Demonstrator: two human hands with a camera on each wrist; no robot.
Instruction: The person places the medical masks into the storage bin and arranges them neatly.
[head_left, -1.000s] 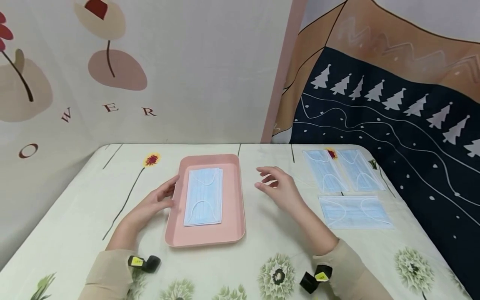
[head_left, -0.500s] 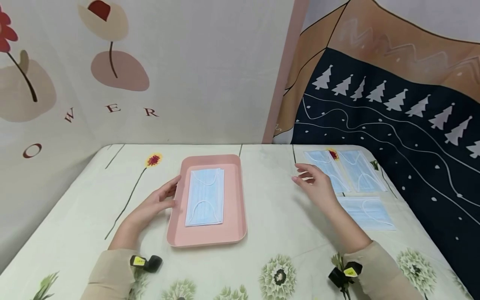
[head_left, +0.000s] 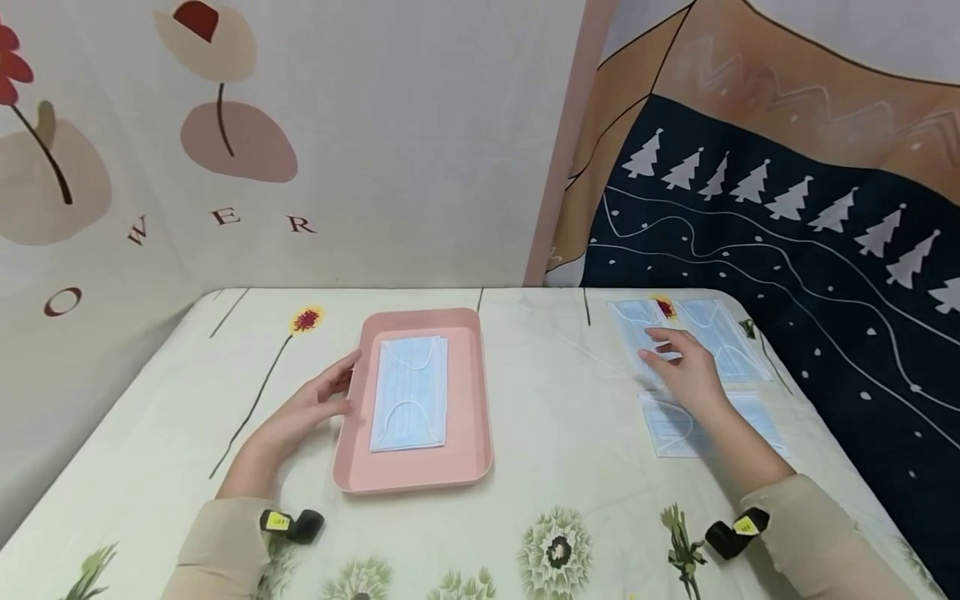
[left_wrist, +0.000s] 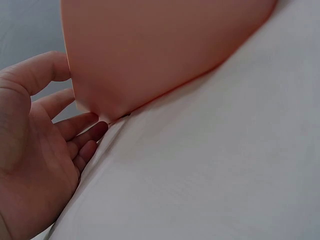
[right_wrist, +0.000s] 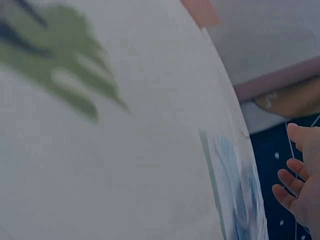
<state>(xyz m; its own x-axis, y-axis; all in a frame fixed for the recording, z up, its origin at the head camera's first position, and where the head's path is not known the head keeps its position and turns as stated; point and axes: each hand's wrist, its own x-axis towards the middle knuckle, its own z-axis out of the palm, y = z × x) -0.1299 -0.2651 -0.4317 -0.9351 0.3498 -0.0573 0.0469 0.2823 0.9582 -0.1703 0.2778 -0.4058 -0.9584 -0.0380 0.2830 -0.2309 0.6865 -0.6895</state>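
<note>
My left hand (head_left: 300,410) touches the left side of the pink tray (head_left: 467,417). In the left wrist view its thumb and fingers lie against the outer wall of the tray (left_wrist: 150,45), not curled round it. Blue face masks (head_left: 408,396) lie stacked in the tray. Over at the right, my right hand (head_left: 690,373) hovers above three loose masks, its fingers loosely bent and holding nothing. These are an upper left mask (head_left: 630,337), an upper right mask (head_left: 738,358) and a lower mask (head_left: 666,429); hand and forearm partly cover them.
A white flower-printed cloth (head_left: 562,417) covers the table. Behind it hangs a pale curtain (head_left: 420,167), with a dark tree-patterned fabric (head_left: 750,225) at the right. Each wrist carries a small black camera, including the right wrist camera (head_left: 727,540).
My right hand has moved rightward, from beside the tray to over the loose masks. The left hand stays at the tray, and the stacked masks have not moved.
</note>
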